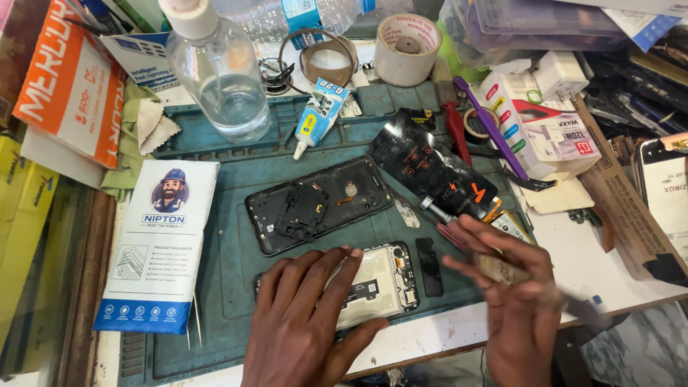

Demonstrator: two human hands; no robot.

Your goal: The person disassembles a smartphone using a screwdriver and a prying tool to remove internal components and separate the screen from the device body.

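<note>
My left hand (304, 322) lies flat on an opened phone body (383, 279) with its circuit board showing, at the near edge of the green work mat (229, 272). My right hand (512, 301) is closed around a blurred brownish tool (502, 269), just right of that phone. A black phone back cover (319, 204) lies beyond the left hand, inner side up. A small black strip (428, 266) rests between my hands. A black battery pouch (430, 168) and a red-handled screwdriver (444, 218) lie beyond the right hand.
A clear bottle (222, 79), a glue tube (319, 118), tape rolls (405, 46), a purple toothbrush (494, 129) and boxes (545, 132) crowd the back. A white screen-protector packet (158, 244) and tweezers (195, 322) lie left. Clutter fills the right side.
</note>
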